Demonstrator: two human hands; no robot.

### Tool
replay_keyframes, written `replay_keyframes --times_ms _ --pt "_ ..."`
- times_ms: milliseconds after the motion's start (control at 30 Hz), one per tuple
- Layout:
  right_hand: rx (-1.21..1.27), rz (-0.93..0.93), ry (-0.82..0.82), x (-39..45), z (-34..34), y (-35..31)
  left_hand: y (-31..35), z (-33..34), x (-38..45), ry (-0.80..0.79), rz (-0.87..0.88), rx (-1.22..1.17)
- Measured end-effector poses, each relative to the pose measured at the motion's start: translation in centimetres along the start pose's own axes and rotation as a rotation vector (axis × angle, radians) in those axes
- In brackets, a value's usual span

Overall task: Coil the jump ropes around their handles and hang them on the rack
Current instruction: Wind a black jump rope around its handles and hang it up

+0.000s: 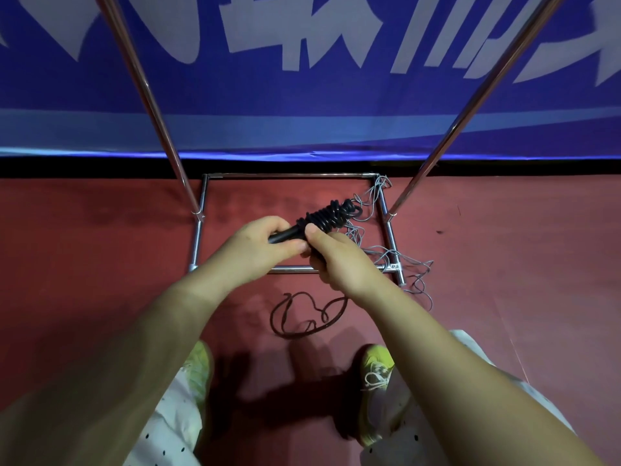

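A black jump rope [331, 214] is partly wound in tight turns round its black handles. My left hand [258, 245] grips the bare end of the handles. Just right of it, my right hand [339, 257] pinches the black cord close to the coil. The loose tail of that black rope [304, 317] lies in loops on the red floor below my hands. A grey jump rope [389, 253] lies tangled over the right side of the rack's base.
The chrome rack [292, 270] stands in front of me, its base frame on the red floor and two slanted poles [158, 109] rising left and right. A blue banner [302, 95] hangs behind it. My feet in yellow-green shoes [376, 364] are below.
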State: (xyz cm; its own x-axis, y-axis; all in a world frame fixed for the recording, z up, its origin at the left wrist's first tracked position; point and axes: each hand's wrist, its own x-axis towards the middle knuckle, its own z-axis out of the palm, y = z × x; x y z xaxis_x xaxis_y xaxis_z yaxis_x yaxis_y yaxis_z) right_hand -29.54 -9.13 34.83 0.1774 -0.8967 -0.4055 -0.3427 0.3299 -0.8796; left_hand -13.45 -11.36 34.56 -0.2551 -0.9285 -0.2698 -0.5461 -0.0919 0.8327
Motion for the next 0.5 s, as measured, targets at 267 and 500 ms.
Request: replay_keyframes --times_ms 267,500 --pt "0.227 -0.217 -0.210 -0.9 -0.3 -0.8 1.7 -1.4 -1.8 -0.575 -0.450 -0.920" --pt "-0.042 -0.259 -0.082 -0.1 -0.6 0.0 1.9 -0.6 -1.5 -0.535 -0.491 -1.036"
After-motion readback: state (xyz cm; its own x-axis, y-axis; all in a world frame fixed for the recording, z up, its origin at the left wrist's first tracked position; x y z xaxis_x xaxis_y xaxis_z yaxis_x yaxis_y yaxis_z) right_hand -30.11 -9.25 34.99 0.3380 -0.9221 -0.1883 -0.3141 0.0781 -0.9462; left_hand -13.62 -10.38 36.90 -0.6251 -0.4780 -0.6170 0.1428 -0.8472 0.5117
